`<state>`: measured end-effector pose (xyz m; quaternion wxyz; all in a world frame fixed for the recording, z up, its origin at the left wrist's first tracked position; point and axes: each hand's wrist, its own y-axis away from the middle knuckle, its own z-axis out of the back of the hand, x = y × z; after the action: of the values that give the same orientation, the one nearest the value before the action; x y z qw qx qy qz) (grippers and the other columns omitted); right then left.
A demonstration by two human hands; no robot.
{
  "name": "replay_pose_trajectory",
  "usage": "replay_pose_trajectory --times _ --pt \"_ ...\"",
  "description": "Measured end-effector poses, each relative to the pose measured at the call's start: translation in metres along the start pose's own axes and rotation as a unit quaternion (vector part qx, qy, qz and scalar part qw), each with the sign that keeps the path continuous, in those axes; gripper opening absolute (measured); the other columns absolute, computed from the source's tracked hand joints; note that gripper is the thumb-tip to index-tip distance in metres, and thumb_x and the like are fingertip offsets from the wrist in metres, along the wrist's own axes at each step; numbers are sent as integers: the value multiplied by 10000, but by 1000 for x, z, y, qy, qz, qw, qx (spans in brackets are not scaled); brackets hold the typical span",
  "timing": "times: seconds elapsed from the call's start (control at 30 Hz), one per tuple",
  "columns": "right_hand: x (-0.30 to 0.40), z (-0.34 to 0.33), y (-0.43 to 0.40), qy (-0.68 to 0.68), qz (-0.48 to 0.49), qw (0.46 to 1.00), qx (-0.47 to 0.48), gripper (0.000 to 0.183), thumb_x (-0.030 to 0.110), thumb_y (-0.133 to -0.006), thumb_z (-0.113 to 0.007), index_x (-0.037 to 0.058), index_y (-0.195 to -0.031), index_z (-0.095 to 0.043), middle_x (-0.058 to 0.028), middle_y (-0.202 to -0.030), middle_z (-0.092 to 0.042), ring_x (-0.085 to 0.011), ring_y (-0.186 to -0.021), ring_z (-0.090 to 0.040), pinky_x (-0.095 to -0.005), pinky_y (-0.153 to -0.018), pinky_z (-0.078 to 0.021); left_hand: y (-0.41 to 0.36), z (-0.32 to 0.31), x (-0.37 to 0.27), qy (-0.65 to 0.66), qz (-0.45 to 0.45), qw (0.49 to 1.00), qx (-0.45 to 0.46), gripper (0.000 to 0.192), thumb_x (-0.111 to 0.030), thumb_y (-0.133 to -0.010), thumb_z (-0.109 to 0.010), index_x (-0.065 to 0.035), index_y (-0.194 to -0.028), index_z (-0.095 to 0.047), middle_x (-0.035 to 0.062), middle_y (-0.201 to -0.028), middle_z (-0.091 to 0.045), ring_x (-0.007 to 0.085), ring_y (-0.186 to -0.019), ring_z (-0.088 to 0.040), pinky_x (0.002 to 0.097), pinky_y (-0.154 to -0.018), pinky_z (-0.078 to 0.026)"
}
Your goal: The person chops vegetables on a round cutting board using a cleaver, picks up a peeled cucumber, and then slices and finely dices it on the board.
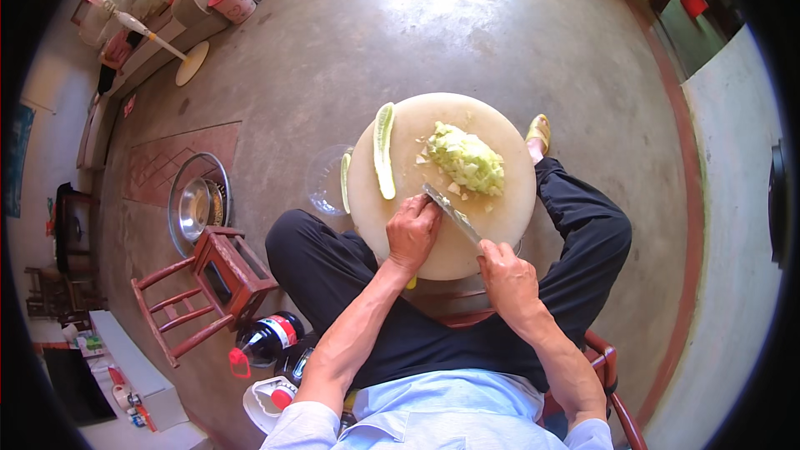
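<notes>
My right hand (509,278) grips the handle of a kitchen knife (459,217), its blade slanting up and left over a round cutting board (400,119). My left hand (414,228) has its fingers curled against the blade near the tip; whether they pinch anything is hidden. Pale green bits stick to the blade. Beyond it lies a heap of chopped pale green vegetable (465,159), with small scraps around it. A long halved cucumber strip (384,150) rests cut side up on the board's left. A narrower cucumber piece (345,182) shows at a clear bowl (322,178) beside the board.
At left, a red wooden chair (234,275) stands by a large metal basin (175,200) holding smaller bowls. Dark liquid bottles (269,337) stand by my left leg. Farther off are a pedestal fan (190,64), a pink bucket (232,0) and a seated person (115,53).
</notes>
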<state>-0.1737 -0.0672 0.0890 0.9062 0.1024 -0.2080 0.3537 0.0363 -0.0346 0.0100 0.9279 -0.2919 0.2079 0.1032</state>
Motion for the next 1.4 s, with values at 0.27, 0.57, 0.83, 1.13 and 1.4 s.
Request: replay_pose_trajectory --times 0.27,0.57,0.83,1.13,1.4 --pt "3 1 2 -13 6 1000 -13 165 145 -1002 -628 71 -1145 -594 -166 -895 -631 -383 -718 -710 -478 -629 -588 -1 2 -1 -4 13 1000 14 122 -94 -833 -746 -80 -952 -720 91 -1025 -710 303 -927 -694 424 -742 -576" --pt "4 -24 -44 -13 8 999 -28 91 143 -1017 -595 72 -1071 -583 -178 -895 -647 -400 -730 -716 -493 -630 -586 -1 2 -3 -6 1 1000 5 121 -91 -834 -743 -83 -953 -724 69 -1008 -710 294 -890 -692 420 -721 -575" --pt "2 2 -19 -20 -3 999 -29 164 188 -1013 -621 70 -1126 -609 -180 -923 -657 -402 -737 -716 -490 -644 -587 0 2 1 18 23 1000 5 144 -89 -827 -768 -91 -969 -750 71 -1007 -722 291 -937 -705 411 -764 -584" --pt "4 -2 5 -19 1 1000 -23 179 161 -1000 -637 80 -1154 -598 -168 -918 -644 -383 -730 -714 -483 -640 -590 0 -1 0 6 6 1000 -11 103 -88 -832 -747 -70 -929 -719 88 -1018 -719 302 -922 -702 423 -751 -578" --pt "4 -4 5 -12 -4 1000 -13 172 150 -1004 -624 81 -1159 -596 -168 -913 -641 -386 -730 -713 -481 -640 -591 -1 1 -1 7 10 1000 0 115 -83 -824 -745 -63 -934 -720 95 -1035 -716 310 -930 -701 426 -752 -579"
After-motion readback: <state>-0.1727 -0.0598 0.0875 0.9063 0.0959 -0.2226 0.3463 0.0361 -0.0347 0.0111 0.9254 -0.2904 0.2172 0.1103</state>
